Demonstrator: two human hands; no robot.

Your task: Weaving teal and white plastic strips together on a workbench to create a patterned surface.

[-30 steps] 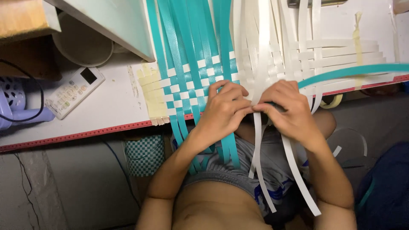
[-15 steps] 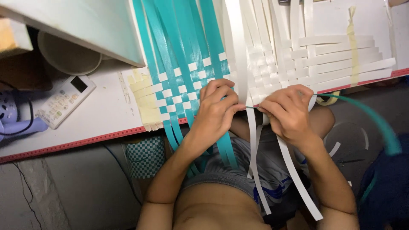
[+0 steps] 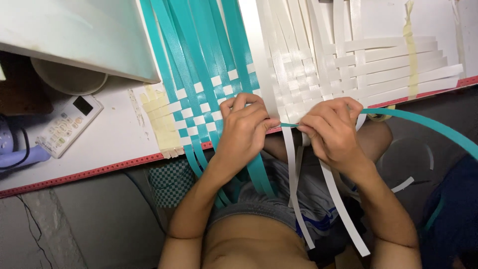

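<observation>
Since half a second ago your teal strip sits higher, threaded in at the table edge. Left hand and right hand both pinch it closed. Looks thin, springy, slick: grip flat, close to the weave.

- The teal strips look like plastic strapping, with a fine ribbed grain and a soft sheen
- The white strips look like the same plastic, smooth and faintly glossy
- The tabletop is a white, matt, slightly scuffed board with a red edge band
- The masking tape is cream paper, crinkled and dull
- The remote control is smooth off-white plastic
- The checked cloth under the edge is woven fabric
</observation>
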